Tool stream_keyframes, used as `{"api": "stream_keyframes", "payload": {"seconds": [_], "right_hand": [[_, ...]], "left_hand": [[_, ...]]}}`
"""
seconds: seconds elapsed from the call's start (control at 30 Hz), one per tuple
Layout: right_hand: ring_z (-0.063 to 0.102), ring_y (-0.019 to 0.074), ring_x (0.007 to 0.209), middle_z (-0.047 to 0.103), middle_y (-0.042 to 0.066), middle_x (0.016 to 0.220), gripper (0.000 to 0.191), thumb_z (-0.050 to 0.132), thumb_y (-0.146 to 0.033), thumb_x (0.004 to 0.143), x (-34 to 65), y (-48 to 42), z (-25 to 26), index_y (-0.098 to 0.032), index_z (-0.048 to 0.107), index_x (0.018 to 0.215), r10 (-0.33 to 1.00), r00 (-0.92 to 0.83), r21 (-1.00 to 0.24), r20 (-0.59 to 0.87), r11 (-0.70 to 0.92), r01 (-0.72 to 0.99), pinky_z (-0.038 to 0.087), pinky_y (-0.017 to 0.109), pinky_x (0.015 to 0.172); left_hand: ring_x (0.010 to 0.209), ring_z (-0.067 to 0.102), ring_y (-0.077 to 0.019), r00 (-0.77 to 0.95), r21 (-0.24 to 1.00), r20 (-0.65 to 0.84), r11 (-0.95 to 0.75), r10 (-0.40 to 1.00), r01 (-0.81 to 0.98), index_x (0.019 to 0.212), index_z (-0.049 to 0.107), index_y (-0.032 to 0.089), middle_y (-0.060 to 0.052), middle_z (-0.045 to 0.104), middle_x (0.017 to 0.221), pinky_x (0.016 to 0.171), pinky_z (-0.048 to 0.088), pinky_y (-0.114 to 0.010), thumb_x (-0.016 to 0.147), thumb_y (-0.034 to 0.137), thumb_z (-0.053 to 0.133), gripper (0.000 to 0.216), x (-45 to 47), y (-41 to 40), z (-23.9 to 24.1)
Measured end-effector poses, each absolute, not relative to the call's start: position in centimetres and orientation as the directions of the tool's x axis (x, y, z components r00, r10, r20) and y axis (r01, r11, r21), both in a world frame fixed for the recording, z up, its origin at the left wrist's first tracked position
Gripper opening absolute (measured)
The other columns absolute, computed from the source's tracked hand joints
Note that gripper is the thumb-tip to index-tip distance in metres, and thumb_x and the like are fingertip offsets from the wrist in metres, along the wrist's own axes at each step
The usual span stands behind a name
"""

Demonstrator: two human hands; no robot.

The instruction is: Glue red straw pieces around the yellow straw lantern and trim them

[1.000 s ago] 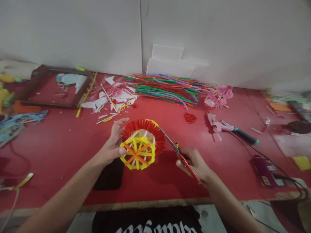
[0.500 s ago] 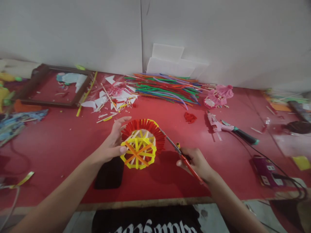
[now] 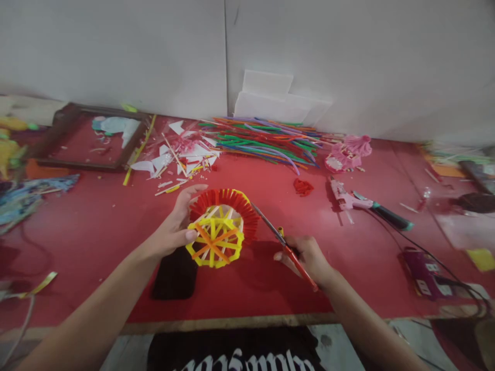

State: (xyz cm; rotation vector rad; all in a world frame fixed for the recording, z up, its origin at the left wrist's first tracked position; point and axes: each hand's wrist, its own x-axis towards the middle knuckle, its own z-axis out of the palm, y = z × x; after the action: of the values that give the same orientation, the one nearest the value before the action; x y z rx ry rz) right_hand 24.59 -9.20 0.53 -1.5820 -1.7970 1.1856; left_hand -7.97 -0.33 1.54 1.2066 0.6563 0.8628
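My left hand grips the left side of a small round craft piece, thumb in front and fingers behind. The piece has a yellow, wheel-like frame with crossing orange strips, pale sticks behind it, and a ring of red fringe around the back. In my right hand is a pair of scissors with red on the handle side. Its metal blades point up and left, with the tip by the fringe's right edge; whether they touch is unclear. A dark phone-like slab lies under my left wrist.
Coloured pipe cleaners lie at the back, with white scraps to their left. A red fuzzy clump, a pink glue gun and a green-black handled tool lie rightward. A brown frame sits left.
The craft piece and my left hand have shifted slightly left. The scissors and my right hand have moved a little left with them. Both grips stay the same.
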Motion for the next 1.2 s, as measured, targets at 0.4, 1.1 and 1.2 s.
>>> {"api": "stream_keyframes", "payload": {"seconds": [0.4,1.1,1.2], "right_hand": [[0.029,0.0086,0.053,0.036,-0.007,0.06,0.059,0.051,-0.079,0.086,25.3,-9.4,1.4,-0.024,0.039,0.069,0.932,-0.293,-0.798,-0.212,0.007,0.602,0.021,0.024,0.05],[0.026,0.0082,0.055,0.034,-0.007,0.06,0.064,0.051,-0.084,0.085,25.0,-9.4,1.7,-0.024,0.037,0.068,0.924,-0.324,-0.831,-0.205,0.011,0.556,0.019,0.025,0.05],[0.026,0.0083,0.055,0.034,-0.007,0.06,0.062,0.051,-0.082,0.086,25.0,-9.5,1.7,-0.024,0.038,0.069,0.922,-0.324,-0.833,-0.21,0.005,0.554,0.019,0.025,0.05]], "left_hand": [[0.114,0.068,-0.0301,0.568,0.98,0.047,0.071,0.822,-0.184,0.147,0.043,0.032,-0.009,0.057,0.138,0.088,0.061,-0.038,0.078,0.062,0.08,0.084,-7.9,-0.2,1.9],[0.12,0.068,-0.0321,0.58,0.982,0.017,0.095,0.815,-0.163,0.15,0.041,0.034,-0.011,0.055,0.141,0.086,0.063,-0.036,0.075,0.061,0.084,0.091,-7.9,-0.5,1.7],[0.121,0.068,-0.0324,0.586,0.98,0.013,0.105,0.81,-0.167,0.15,0.041,0.034,-0.012,0.055,0.145,0.087,0.063,-0.036,0.075,0.061,0.083,0.09,-7.9,-0.5,1.4]]}}
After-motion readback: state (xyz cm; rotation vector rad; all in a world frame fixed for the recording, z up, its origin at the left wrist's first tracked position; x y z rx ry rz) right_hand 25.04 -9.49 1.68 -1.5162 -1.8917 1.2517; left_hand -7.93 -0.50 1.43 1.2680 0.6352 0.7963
